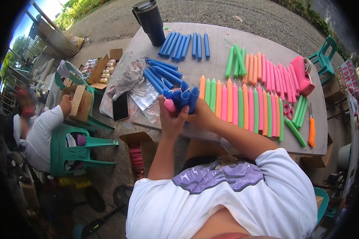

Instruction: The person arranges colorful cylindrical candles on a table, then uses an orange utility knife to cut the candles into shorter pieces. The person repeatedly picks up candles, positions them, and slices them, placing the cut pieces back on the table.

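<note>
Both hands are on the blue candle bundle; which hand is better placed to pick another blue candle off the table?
Probably the left. The left hand is nearest the loose blue candles, which lie up and left of the bundle. The right hand, on the bundle's other side, would have to cross over it.

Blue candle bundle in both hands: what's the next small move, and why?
Probably square up the bundle of blue candles between the left hand and right hand: their ends sit uneven, and a pink candle pokes out at the left side.
</note>
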Action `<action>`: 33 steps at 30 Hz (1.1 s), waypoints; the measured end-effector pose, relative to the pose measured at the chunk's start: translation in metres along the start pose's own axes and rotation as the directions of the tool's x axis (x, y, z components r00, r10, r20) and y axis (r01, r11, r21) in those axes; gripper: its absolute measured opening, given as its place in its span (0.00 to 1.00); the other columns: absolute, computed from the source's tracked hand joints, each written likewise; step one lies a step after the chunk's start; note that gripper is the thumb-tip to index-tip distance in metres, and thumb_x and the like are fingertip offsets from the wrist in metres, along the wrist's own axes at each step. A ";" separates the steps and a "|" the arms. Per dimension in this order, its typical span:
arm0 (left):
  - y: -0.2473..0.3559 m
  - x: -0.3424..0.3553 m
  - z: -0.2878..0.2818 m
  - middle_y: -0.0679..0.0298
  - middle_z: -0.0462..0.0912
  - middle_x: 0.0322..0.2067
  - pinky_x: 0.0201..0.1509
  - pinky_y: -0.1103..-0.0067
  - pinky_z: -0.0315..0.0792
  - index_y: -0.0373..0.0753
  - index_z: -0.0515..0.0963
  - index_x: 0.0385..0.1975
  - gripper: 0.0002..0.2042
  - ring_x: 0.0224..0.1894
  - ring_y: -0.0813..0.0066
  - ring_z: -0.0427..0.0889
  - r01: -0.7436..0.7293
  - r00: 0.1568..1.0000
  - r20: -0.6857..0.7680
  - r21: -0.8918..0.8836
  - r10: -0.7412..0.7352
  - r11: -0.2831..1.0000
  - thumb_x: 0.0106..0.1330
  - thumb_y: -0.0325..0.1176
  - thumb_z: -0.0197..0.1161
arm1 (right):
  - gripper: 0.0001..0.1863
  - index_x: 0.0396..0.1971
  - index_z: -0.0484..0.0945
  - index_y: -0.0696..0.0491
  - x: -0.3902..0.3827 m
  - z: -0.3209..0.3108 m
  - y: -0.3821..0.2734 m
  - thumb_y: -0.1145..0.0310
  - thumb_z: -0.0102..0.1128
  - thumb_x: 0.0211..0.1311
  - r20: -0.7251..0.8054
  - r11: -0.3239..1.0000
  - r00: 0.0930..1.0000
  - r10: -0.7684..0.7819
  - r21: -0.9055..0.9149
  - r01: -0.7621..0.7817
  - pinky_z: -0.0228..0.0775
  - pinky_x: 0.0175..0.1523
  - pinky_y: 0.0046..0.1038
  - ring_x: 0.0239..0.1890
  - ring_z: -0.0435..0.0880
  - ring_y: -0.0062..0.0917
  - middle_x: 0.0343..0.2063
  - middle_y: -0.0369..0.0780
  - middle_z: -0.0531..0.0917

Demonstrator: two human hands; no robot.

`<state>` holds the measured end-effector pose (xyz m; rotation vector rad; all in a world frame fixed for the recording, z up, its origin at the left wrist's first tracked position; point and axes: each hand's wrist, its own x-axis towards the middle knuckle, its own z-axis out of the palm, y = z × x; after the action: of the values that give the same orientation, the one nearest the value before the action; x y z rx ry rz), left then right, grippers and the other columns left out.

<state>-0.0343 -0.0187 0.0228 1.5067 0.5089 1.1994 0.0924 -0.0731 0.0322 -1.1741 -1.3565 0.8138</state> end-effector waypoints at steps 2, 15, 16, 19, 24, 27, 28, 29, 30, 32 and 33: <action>0.000 0.003 -0.005 0.57 0.74 0.52 0.55 0.70 0.74 0.35 0.62 0.58 0.33 0.50 0.66 0.78 0.027 1.000 0.013 0.086 -0.028 0.996 0.57 0.37 0.72 | 0.40 0.65 0.63 0.49 0.000 -0.001 -0.013 0.74 0.71 0.52 0.035 0.999 0.999 -0.030 0.016 0.029 0.69 0.61 0.32 0.58 0.78 0.31 0.55 0.43 0.78; -0.007 0.001 -0.013 0.63 0.75 0.47 0.54 0.73 0.73 0.38 0.67 0.54 0.36 0.49 0.71 0.77 0.088 0.996 0.015 -0.078 -0.087 0.993 0.45 0.39 0.80 | 0.40 0.64 0.62 0.45 -0.004 0.005 -0.017 0.76 0.71 0.51 0.055 0.996 0.998 0.039 -0.078 -0.035 0.72 0.58 0.36 0.56 0.80 0.38 0.56 0.43 0.76; -0.010 0.000 -0.013 0.63 0.75 0.47 0.53 0.73 0.73 0.38 0.68 0.53 0.35 0.49 0.72 0.77 0.093 0.996 0.022 -0.143 -0.090 0.985 0.45 0.38 0.80 | 0.40 0.64 0.62 0.45 -0.004 0.005 -0.023 0.76 0.70 0.51 0.068 0.996 0.996 0.053 -0.068 -0.049 0.73 0.57 0.35 0.56 0.80 0.39 0.56 0.43 0.76; -0.011 0.000 -0.012 0.63 0.75 0.48 0.53 0.74 0.73 0.39 0.69 0.51 0.33 0.48 0.73 0.77 0.070 0.996 0.070 -0.206 -0.057 0.976 0.45 0.38 0.80 | 0.39 0.64 0.62 0.44 -0.007 0.006 -0.017 0.77 0.70 0.52 0.058 0.999 0.998 0.004 -0.054 -0.001 0.73 0.57 0.34 0.57 0.80 0.39 0.56 0.43 0.76; -0.010 0.002 -0.013 0.63 0.75 0.50 0.54 0.75 0.73 0.40 0.70 0.50 0.32 0.49 0.74 0.77 0.086 0.994 0.088 -0.167 -0.072 0.982 0.45 0.35 0.80 | 0.39 0.65 0.62 0.44 -0.002 0.008 -0.016 0.76 0.70 0.52 0.046 0.996 0.998 -0.041 -0.082 0.044 0.72 0.59 0.34 0.57 0.79 0.40 0.58 0.43 0.75; -0.010 0.002 -0.012 0.62 0.75 0.51 0.55 0.74 0.73 0.40 0.69 0.50 0.31 0.51 0.74 0.77 0.080 0.992 0.109 -0.175 -0.061 0.981 0.45 0.32 0.79 | 0.39 0.64 0.62 0.44 -0.002 0.006 -0.016 0.74 0.70 0.53 0.062 0.997 0.998 0.020 -0.079 -0.015 0.70 0.60 0.34 0.58 0.79 0.39 0.58 0.43 0.75; -0.008 0.002 -0.012 0.63 0.75 0.52 0.56 0.74 0.73 0.40 0.69 0.50 0.31 0.51 0.74 0.77 0.077 0.991 0.120 -0.168 -0.057 0.983 0.45 0.31 0.79 | 0.39 0.64 0.62 0.44 -0.002 0.006 -0.012 0.73 0.71 0.52 0.062 0.998 0.998 0.009 -0.066 -0.005 0.70 0.60 0.35 0.58 0.79 0.39 0.58 0.43 0.75; -0.009 0.002 -0.012 0.63 0.75 0.52 0.56 0.74 0.73 0.39 0.69 0.50 0.31 0.51 0.74 0.77 0.068 0.991 0.125 -0.167 -0.047 0.984 0.45 0.31 0.79 | 0.39 0.64 0.62 0.44 -0.002 0.006 -0.009 0.72 0.71 0.52 0.061 0.999 0.998 -0.001 -0.054 0.005 0.69 0.61 0.35 0.58 0.79 0.39 0.58 0.43 0.75; -0.009 0.001 -0.012 0.63 0.75 0.52 0.56 0.74 0.73 0.39 0.69 0.50 0.31 0.51 0.73 0.77 0.060 0.991 0.127 -0.164 -0.039 0.985 0.45 0.31 0.79 | 0.39 0.64 0.62 0.44 -0.003 0.006 -0.013 0.71 0.71 0.52 0.068 0.996 0.996 0.050 -0.076 -0.045 0.69 0.61 0.35 0.59 0.79 0.39 0.58 0.43 0.75; -0.014 0.000 -0.013 0.63 0.75 0.52 0.56 0.74 0.73 0.39 0.69 0.50 0.32 0.52 0.73 0.77 0.033 0.993 0.118 -0.170 -0.013 0.985 0.45 0.32 0.80 | 0.39 0.64 0.63 0.45 -0.003 0.006 -0.025 0.70 0.71 0.52 0.077 0.982 0.985 0.152 -0.122 -0.142 0.69 0.61 0.34 0.59 0.78 0.39 0.57 0.43 0.75; -0.016 0.000 -0.014 0.63 0.75 0.52 0.56 0.74 0.73 0.39 0.69 0.50 0.33 0.52 0.73 0.77 0.047 0.991 0.128 -0.170 -0.025 0.984 0.45 0.34 0.81 | 0.39 0.64 0.63 0.45 -0.002 0.006 -0.025 0.70 0.72 0.52 0.084 0.980 0.983 0.166 -0.129 -0.154 0.69 0.61 0.34 0.59 0.78 0.39 0.57 0.43 0.75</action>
<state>-0.0425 -0.0071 0.0070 1.4082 0.3374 1.0843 0.0818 -0.0813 0.0544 -1.3693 -1.4183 0.9210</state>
